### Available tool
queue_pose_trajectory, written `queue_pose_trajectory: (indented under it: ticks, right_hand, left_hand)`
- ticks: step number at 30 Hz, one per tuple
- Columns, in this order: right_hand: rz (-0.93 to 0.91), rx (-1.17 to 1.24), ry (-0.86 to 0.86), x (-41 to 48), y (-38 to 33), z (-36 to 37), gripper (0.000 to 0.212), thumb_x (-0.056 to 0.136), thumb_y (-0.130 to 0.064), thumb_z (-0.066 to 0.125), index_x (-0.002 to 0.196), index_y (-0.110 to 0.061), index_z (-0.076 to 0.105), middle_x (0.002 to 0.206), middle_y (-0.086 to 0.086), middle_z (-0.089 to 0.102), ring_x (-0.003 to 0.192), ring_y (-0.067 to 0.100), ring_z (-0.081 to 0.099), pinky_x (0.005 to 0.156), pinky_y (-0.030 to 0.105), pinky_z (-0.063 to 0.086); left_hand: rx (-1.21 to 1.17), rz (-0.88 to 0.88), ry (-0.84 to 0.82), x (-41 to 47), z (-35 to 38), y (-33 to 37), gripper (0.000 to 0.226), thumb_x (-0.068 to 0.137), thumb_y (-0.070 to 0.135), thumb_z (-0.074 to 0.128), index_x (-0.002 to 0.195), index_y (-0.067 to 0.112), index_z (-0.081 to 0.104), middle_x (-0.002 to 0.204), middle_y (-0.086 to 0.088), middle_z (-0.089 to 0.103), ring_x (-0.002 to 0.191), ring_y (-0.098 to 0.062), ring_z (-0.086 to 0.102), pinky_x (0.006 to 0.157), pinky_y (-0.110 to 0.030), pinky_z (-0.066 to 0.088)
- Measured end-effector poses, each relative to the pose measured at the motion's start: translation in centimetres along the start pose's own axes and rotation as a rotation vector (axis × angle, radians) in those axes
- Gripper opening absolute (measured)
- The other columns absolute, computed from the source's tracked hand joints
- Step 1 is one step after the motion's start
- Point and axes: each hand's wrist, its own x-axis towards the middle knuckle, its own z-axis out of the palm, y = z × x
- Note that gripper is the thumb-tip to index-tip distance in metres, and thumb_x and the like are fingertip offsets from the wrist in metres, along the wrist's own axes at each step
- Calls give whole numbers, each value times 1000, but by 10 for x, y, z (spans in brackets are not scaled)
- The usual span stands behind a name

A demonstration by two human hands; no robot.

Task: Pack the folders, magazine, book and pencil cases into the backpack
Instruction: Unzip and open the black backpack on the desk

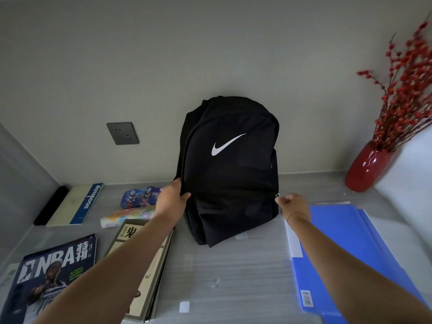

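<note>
Backpack (233,181) side pinched in left grip (171,198), tiny zipper pull (277,195) pinched in right grip (292,203), pencil cases (140,198) half hidden behind left grip.

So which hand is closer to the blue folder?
Right. The right hand pinches the zipper pull right beside the blue folder; the left hand grips the backpack's opposite side.
</note>
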Motion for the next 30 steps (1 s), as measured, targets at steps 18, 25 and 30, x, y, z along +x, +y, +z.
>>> queue_pose_trajectory:
  ticks: [18,25,30]
  right_hand:
    - [-70,374,-406,40,-95,-45,20,92,-3,40,86,-11,58,68,6,50,59,15,44,62,26,38]
    - [118,836,-147,2,-142,-76,36,91,-47,49,90,-10,51,80,7,50,66,20,55,53,30,50]
    - [43,899,-424,-33,-199,-87,40,83,-31,69,113,-10,55,93,12,57,79,28,62,54,34,53]
  left_hand:
    - [-359,71,233,31,-52,73,13,89,31,60,93,22,51,83,7,61,76,-13,59,55,-22,41]
    - [-267,20,259,22,-58,84,13,85,30,60,82,23,49,67,4,60,60,-15,59,48,-27,43]
    - [-103,269,123,-2,-55,108,30,80,32,60,66,27,33,55,5,45,51,-13,46,44,-23,31]
